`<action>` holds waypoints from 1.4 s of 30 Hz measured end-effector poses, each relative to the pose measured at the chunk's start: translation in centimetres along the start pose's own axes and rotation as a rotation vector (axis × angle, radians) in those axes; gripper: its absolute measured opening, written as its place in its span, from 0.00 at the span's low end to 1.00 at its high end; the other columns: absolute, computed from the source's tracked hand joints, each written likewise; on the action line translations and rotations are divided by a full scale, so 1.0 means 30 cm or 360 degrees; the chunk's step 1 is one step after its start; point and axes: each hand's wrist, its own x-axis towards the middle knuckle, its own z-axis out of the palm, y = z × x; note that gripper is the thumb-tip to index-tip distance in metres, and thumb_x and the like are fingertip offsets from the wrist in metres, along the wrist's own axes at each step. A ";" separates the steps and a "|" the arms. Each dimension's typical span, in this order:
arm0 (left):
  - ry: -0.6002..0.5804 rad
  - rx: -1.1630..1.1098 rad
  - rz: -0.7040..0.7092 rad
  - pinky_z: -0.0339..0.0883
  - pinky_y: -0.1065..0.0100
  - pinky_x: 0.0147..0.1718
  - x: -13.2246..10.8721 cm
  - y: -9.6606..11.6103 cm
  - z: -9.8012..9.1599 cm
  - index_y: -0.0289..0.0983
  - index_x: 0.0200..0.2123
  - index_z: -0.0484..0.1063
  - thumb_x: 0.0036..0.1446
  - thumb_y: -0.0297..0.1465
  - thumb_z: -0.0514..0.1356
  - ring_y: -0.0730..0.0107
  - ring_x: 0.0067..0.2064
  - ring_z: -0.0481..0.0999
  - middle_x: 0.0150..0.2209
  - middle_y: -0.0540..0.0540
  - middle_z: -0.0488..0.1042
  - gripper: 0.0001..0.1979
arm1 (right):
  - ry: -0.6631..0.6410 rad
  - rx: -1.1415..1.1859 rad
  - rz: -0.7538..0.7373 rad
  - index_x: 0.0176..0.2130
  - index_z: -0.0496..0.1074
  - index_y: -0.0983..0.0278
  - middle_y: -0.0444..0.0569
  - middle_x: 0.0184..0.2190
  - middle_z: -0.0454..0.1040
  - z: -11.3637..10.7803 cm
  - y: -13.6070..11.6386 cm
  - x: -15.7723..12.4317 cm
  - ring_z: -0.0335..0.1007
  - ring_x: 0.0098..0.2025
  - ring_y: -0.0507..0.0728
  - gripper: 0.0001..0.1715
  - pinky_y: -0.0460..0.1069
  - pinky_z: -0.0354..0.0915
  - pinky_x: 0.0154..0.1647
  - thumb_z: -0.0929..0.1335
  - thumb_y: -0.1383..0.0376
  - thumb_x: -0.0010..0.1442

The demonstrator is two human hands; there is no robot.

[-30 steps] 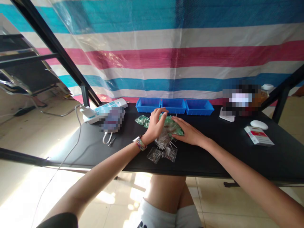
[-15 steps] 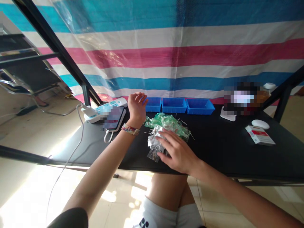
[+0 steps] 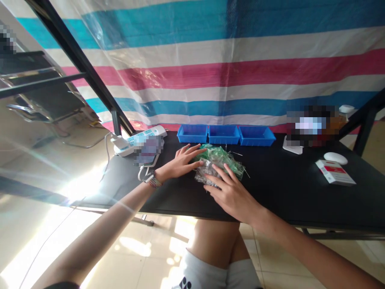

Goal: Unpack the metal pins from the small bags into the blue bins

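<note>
A heap of small plastic bags lies mid-table, with green ones [image 3: 224, 154] at the back and clear silvery ones [image 3: 202, 173] at the front. Thin pin-like pieces stick out of its right side. My left hand [image 3: 182, 161] rests at the heap's left edge, fingers spread and touching the bags. From the front right, my right hand [image 3: 231, 192] lies over the clear bags with its fingers apart. Neither hand grips anything. What the bags contain is too small to tell.
Three blue trays [image 3: 224, 135] stand in a row behind the heap. At the left are a white power strip [image 3: 155, 131] and a phone [image 3: 148, 151] with a cable. A red-and-white box [image 3: 335, 172] and a white oval object [image 3: 335, 158] lie at the right.
My left hand has come down from its raised position onto the heap's left side, and its fingers have spread. My right hand has stayed over the clear bags, which are pushed back a little.
</note>
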 end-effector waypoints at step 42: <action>0.0608 -0.0380 -0.0155 0.72 0.64 0.41 0.154 0.061 0.142 0.37 0.49 0.81 0.65 0.50 0.65 0.61 0.39 0.78 0.38 0.46 0.82 0.22 | 0.0299 0.1063 0.0576 0.33 0.76 0.65 0.44 0.29 0.76 0.073 0.472 0.259 0.70 0.35 0.56 0.23 0.49 0.61 0.36 0.73 0.47 0.64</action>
